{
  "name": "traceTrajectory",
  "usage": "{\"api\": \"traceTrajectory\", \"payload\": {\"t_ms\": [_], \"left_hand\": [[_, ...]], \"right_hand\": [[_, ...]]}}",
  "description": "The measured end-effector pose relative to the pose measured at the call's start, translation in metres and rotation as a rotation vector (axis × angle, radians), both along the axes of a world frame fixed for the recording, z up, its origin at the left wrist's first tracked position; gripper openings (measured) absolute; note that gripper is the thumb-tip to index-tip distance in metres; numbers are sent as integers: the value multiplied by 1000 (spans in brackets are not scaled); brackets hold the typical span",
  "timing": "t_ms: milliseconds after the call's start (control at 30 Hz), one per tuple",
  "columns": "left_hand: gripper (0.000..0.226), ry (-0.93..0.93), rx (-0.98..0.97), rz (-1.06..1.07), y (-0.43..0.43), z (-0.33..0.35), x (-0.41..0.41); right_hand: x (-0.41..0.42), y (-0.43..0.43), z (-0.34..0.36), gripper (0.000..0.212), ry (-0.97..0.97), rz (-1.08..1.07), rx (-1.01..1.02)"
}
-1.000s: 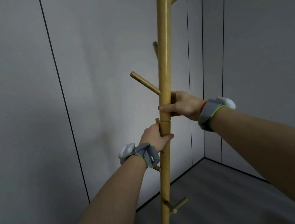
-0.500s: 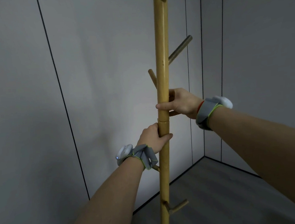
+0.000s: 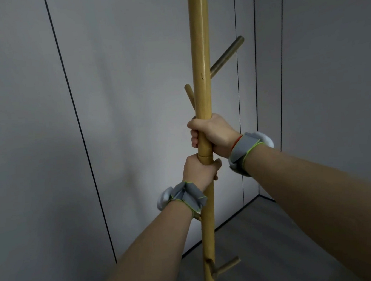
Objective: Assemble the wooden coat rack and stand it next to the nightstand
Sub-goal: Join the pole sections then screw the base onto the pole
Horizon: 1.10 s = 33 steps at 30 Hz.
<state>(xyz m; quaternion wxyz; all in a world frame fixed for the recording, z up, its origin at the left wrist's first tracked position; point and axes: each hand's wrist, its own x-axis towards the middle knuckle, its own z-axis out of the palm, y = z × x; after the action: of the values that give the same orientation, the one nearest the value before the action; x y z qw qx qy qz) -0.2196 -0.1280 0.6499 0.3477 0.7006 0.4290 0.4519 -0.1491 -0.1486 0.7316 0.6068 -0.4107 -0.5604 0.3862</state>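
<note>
- Coat rack pole (image 3: 198, 49): near-upright, centre of view, running out of frame at top and bottom; base not visible.
- Joint seam (image 3: 205, 155) on the pole: located between the two hands, at the top edge of the lower hand.
- Right hand (image 3: 213, 133): grip wrapped tight round the pole just above the seam, fingers curled to the far side.
- Left hand (image 3: 199, 172): grip closed round the pole just below the seam, thumb across the front; touching or almost touching the right hand.
- Upper pegs: long peg (image 3: 226, 56) angled up to the right; short peg (image 3: 190, 96) angled up to the left, just above the right hand; a further peg stub cut off at the top edge.
- Lower peg (image 3: 227, 266): pointing right, low on the pole; another peg partly hidden behind the left wristband (image 3: 185, 196).
- Right wristband (image 3: 246, 150): grey with a white module, well clear of the pole.
- Surroundings: grey panelled walls (image 3: 131, 100) with dark vertical seams, meeting in a corner behind the pole; grey floor (image 3: 266, 234) at lower right.
- Nightstand: out of view.
- Obstructions near the pole: only both forearms, crossing the lower frame.
</note>
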Motion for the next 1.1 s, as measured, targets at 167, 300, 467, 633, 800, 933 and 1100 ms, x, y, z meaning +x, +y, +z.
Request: {"api": "traceTrajectory", "payload": {"t_ms": [167, 300, 467, 633, 800, 933, 1100], "left_hand": [[36, 225, 95, 267, 1, -1, 9], [30, 86, 15, 114, 6, 0, 1], [22, 32, -16, -22, 1, 2, -10], [37, 167, 42, 130, 8, -4, 5], [41, 231, 84, 104, 11, -7, 4], [22, 99, 42, 101, 18, 2, -10], [31, 4, 17, 97, 28, -2, -27]], "right_hand": [[-21, 11, -7, 13, 16, -415, 100], [-14, 11, -4, 13, -76, -329, 71], [1, 5, 0, 16, -16, 55, -57], [-18, 7, -8, 18, 76, -305, 64], [-22, 6, -11, 20, -10, -478, 96], [1, -1, -19, 50, -322, -342, 45], [45, 1, -82, 30, -693, -404, -453]]}}
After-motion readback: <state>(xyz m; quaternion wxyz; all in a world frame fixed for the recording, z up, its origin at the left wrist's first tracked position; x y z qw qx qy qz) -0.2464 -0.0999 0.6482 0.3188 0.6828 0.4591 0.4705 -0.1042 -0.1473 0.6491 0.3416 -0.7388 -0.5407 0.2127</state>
